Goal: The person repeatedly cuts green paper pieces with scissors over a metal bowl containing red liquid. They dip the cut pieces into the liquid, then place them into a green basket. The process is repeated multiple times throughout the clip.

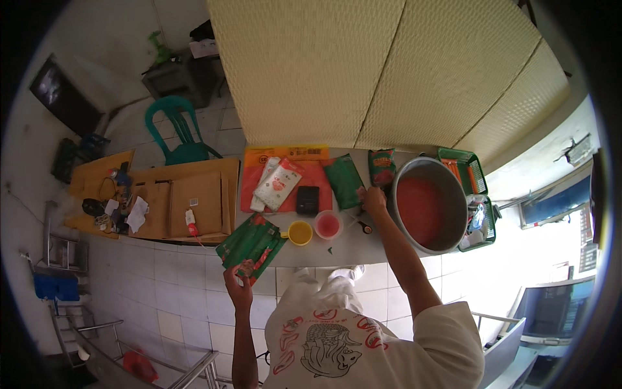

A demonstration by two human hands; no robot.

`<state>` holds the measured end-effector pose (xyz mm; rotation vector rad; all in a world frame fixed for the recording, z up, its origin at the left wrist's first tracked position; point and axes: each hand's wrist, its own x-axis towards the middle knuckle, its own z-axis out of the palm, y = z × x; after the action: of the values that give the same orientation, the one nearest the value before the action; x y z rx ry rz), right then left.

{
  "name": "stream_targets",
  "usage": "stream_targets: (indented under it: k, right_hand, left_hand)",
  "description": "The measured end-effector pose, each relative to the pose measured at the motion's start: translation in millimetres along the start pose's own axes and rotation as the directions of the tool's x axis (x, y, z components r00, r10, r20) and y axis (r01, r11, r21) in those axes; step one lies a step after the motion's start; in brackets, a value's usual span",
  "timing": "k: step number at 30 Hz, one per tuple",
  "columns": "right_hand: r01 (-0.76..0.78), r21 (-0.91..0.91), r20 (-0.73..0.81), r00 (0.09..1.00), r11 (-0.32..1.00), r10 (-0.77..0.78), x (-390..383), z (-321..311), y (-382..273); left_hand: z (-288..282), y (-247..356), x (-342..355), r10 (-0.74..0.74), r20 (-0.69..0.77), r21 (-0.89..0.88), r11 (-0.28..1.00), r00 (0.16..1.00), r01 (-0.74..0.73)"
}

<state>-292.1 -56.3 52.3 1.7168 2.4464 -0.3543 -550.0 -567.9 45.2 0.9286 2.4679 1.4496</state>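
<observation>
At the table's front edge my left hand (240, 288) grips the lower corner of a green packet (251, 241) with red printing; it may be more than one packet overlapping. My right hand (372, 201) reaches across the table, its fingers closed at the right edge of another green packet (343, 180) lying flat. Just right of that hand stands a big grey metal pot (461, 214) with reddish contents. A filled green-and-red pouch (382, 166) lies behind it. Between my hands are a yellow mug (299, 233), a clear cup of pink contents (328, 224) and scissors (365, 227).
White-and-red packets (280, 183) and a black box-shaped device (308, 200) rest on a red-orange sheet (249, 178). Green baskets (478, 175) hold items at the right. Cardboard (197, 201) with clutter adjoins the left side. A green chair (181, 133) stands beyond it.
</observation>
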Motion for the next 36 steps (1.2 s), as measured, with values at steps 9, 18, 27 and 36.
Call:
stream_targets:
  k: [9,18,27,36]
  right_hand:
    - [0.129,-0.185,-0.039,0.99,0.974,-0.138,-4,11,12]
    - [0.276,0.855,-0.275,0.959,0.438,-0.068,-142,-120,-114]
    - [0.253,0.613,0.153,0.891,0.748,-0.427,-161,23,-286]
    - [0.331,0.583,0.337,0.732,0.742,-0.592,-169,-57,-126]
  left_hand:
    - [-36,-6,-24,-0.112,-0.044,0.103,0.988,0.993,0.116]
    - [-24,-11,-20,-0.305,0.237,-0.016,0.948,0.922,0.318]
    - [10,27,-17,-0.182,0.58,-0.011,0.973,0.794,0.23]
    - [-11,11,-23,-0.238,0.511,0.081,0.97,0.826,0.23]
